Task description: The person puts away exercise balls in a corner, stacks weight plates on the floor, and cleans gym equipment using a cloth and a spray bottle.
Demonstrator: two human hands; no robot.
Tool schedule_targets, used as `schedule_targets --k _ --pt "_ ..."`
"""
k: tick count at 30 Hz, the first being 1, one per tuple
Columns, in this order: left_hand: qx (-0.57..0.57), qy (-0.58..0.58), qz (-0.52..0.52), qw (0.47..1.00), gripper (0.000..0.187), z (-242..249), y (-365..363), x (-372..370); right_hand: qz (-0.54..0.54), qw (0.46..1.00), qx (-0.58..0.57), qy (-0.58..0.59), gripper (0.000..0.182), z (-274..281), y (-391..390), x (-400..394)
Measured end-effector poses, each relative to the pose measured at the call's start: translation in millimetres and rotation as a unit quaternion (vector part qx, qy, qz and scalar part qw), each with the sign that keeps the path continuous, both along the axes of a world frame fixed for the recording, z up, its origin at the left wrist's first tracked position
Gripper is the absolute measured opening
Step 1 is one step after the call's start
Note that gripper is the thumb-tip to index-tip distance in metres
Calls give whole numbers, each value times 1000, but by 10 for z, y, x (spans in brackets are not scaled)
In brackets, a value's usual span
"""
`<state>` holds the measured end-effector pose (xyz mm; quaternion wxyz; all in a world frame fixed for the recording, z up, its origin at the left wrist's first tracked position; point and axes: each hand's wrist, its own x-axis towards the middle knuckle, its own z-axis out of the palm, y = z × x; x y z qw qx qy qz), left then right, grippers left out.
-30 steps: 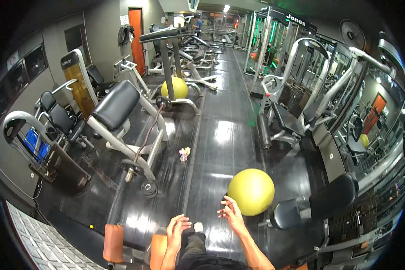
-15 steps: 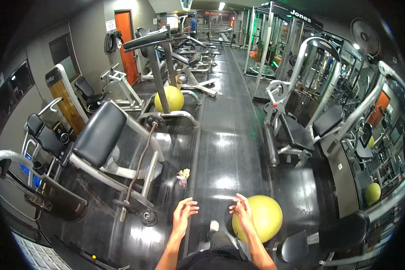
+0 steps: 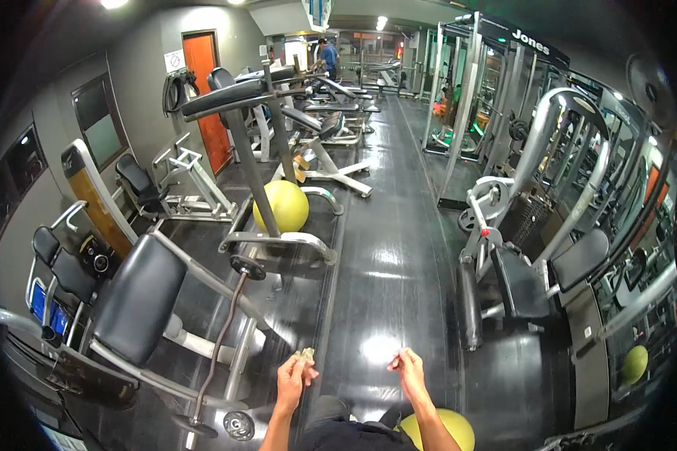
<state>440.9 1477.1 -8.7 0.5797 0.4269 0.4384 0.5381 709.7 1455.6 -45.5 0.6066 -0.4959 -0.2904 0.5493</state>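
Note:
My left hand [image 3: 296,377] is closed in front of me, its fingers curled in. A small pale, crumpled thing [image 3: 307,353] shows on the floor just past those fingers and overlaps them in this view. My right hand [image 3: 408,373] is level with the left, some way apart, with thumb and forefinger pinched together. I cannot tell whether anything small sits in either pinch. A yellow exercise ball [image 3: 453,430] lies beneath my right forearm, partly hidden by it.
At left stand a padded black bench [image 3: 141,299] and a curved bar [image 3: 217,349] with weight plates. A second yellow ball [image 3: 286,207] rests under a machine frame. A seated machine [image 3: 519,282] stands at right. A person [image 3: 329,57] is at the far end.
The view has tilted up and moved forward, so the bench, bar and near ball sit lower. Both hands' fingers have drawn closer together. The pale thing now appears right at my left hand.

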Motion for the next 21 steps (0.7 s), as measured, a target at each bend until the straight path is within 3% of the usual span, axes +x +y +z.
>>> schedule_targets --k 5,7,8,11,13,18,21 --pt "-19 -63 -6 998 29 -124 913 268 141 979 6 -147 34 120 1060 213" --pt "-44 -47 -15 998 29 -185 1340 411 262 939 64 -213 36 75 1484 309" --pt "-66 -27 -26 997 29 -204 1563 475 261 940 61 -213 36 45 1678 373" --pt "-63 -42 -38 996 25 -194 2298 722 240 951 53 -186 33 -23 2323 539" --pt "-38 -41 -51 997 21 -174 2805 810 69 997 -14 -15 28 -64 2745 620" --pt "-41 -9 -96 995 17 40 3883 974 -15 999 -20 41 25 47 3650 850" --pt "-34 83 -241 966 15 175 4505 1021 -37 998 -30 47 24 170 4229 974"
